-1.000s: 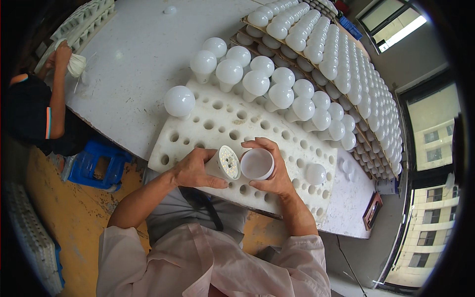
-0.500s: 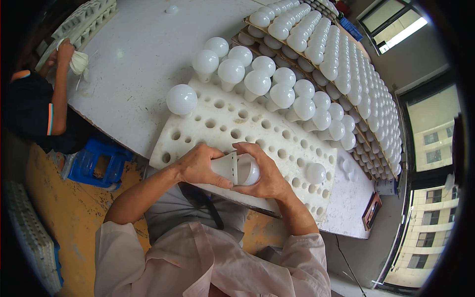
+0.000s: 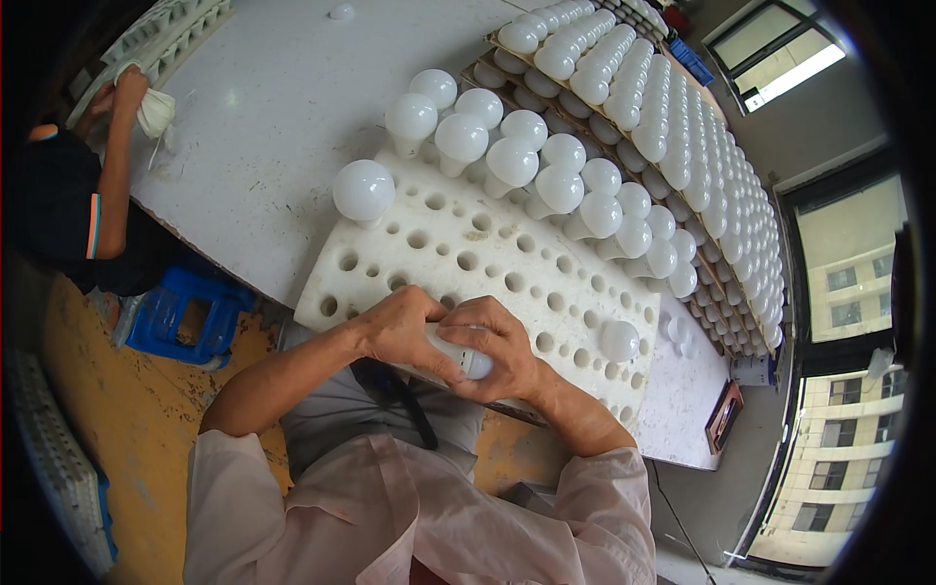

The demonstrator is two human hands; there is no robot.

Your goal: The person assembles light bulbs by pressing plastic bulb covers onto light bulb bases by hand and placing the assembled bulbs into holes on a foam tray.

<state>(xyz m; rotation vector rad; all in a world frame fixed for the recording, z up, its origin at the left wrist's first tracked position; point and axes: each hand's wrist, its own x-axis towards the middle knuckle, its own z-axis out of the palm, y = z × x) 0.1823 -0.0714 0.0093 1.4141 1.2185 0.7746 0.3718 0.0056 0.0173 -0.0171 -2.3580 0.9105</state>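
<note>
Close in front of my body, both hands are closed around one white LED bulb (image 3: 475, 364). My left hand (image 3: 408, 333) grips its tapered housing. My right hand (image 3: 502, 347) wraps over the round cover end, thumb and fingers curled, so most of the bulb is hidden. Below and beyond my hands lies a white foam tray (image 3: 390, 252) full of round holes. Finished-looking bulbs (image 3: 512, 162) stand upright in two rows along its far side. Another bulb (image 3: 363, 191) stands at its far left corner, and a lone white cover (image 3: 619, 341) sits toward its right end.
Stacked boards of bulbs (image 3: 643, 127) rise at the far right, near windows. A small white dome (image 3: 341, 12) lies on the grey table (image 3: 244, 127). At left, a co-worker's hands (image 3: 122, 93) hold a white bag beside a blue stool (image 3: 180, 317). A framed object (image 3: 723, 417) is at right.
The gap between housing and cover has closed. My right hand has shifted left and turned over the cover, its fingers now meeting my left hand.
</note>
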